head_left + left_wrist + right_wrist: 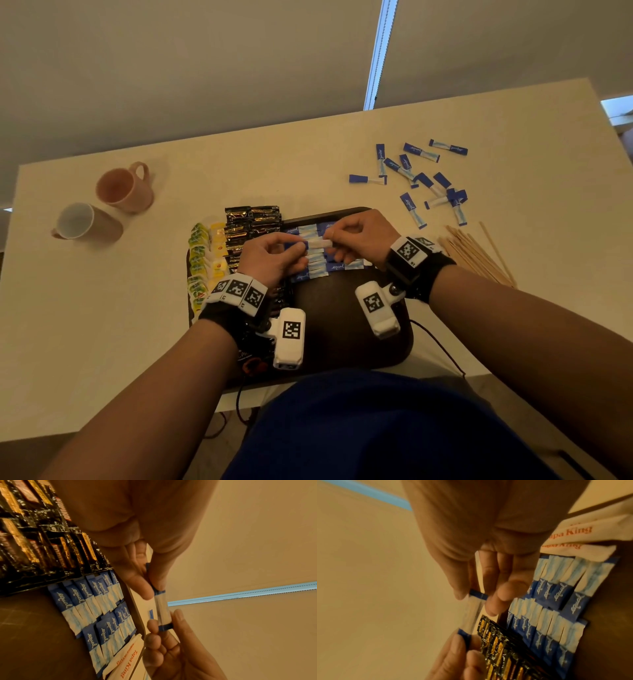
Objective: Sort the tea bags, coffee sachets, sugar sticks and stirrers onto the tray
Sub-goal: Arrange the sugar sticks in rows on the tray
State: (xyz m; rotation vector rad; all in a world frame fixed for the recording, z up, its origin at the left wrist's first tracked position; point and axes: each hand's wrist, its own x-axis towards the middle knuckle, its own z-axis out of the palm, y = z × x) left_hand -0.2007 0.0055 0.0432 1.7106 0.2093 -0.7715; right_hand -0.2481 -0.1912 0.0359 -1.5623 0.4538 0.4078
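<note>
I hold one sugar stick (317,244) level above the tray (346,329), my left hand (274,255) pinching its dark blue end between thumb and fingertips, my right hand (356,240) pinching the opposite end likewise. It hangs over the rows of sugar sticks (320,265) already laid in the tray's far middle, with coffee sachets (251,222) to their left and tea bags (205,260) at the far left edge. To place it well, I judge it should be lowered flat, printed side up, parallel to its neighbours and butted against the last one laid, both ends released together so the row is not disturbed. Loose sugar sticks (424,178) and wooden stirrers (478,255) wait on the desk (239,164) to the right.
</note>
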